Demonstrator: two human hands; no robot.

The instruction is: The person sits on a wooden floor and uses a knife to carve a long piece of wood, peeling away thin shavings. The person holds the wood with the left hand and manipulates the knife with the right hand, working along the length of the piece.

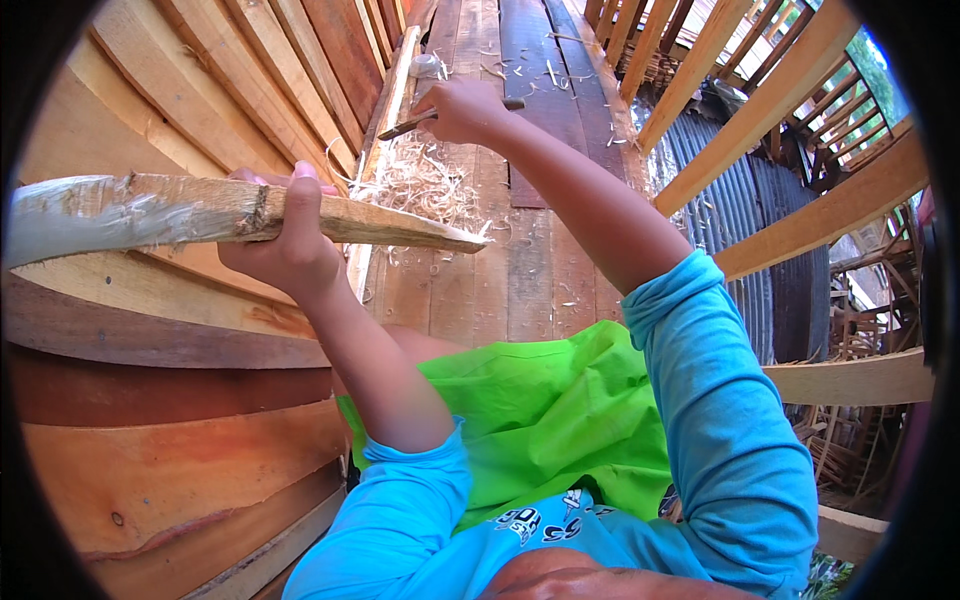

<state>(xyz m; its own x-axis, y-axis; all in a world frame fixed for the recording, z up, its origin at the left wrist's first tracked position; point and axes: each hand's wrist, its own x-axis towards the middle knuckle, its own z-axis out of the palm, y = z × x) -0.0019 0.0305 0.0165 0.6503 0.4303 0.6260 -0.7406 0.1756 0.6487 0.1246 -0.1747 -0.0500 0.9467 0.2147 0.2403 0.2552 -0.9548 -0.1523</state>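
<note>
My left hand point(295, 235) is closed round a long, rough-cut piece of wood point(385, 222), its thumb lying across the top side. The wood runs in from the left edge, pale and fibrous there, and narrows to a point on the right, above the floor. Farther off, my right hand point(468, 112) grips a knife point(402, 127). Its blade points left and slightly toward me, apart from the wood, and the dark handle end sticks out on the right of the fist. Between and below the hands, curled wood shavings point(430, 185) lie heaped on the floor.
A plank wall point(190, 450) rises close on my left. Floorboards point(530, 270) stretch ahead, with scattered shavings and a small whitish object point(428, 66) near the wall. Wooden railing slats point(800, 225) stand on the right, with corrugated metal sheets point(745, 210) beyond. Bright green cloth point(540, 400) covers my lap.
</note>
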